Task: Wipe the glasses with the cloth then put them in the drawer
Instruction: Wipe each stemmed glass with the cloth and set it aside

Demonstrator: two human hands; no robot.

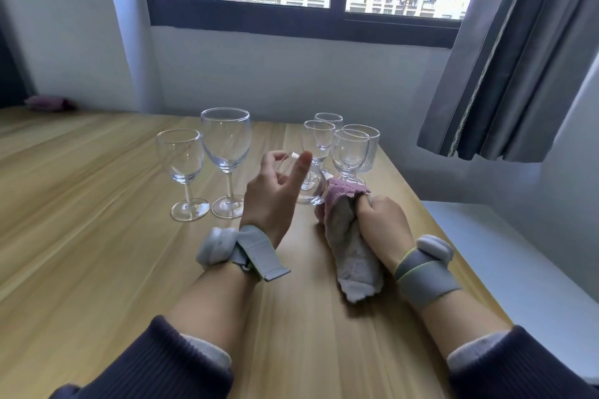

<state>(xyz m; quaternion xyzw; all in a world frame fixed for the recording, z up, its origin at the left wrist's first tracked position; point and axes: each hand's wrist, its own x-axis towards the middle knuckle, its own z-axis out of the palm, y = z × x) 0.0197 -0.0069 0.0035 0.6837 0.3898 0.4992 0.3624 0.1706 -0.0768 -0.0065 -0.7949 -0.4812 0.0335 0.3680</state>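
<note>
My left hand (275, 191) holds a small clear glass (312, 193) tipped on its side above the wooden table (97, 236), fingers curled round its far end. My right hand (382, 223) grips a pink-grey cloth (346, 236), and the cloth's top is pushed into the glass's open mouth. Two stemmed wine glasses, a small one (181, 165) and a taller one (227, 152), stand upright to the left. Several smaller glasses, one of them ribbed (351, 152), stand in a cluster behind my hands. No drawer is in view.
The table's right edge runs close beside my right arm, with a white ledge (505, 256) beyond it. A grey curtain (512, 58) hangs at the right under the window. A purple bundle (48, 103) lies at the table's far left.
</note>
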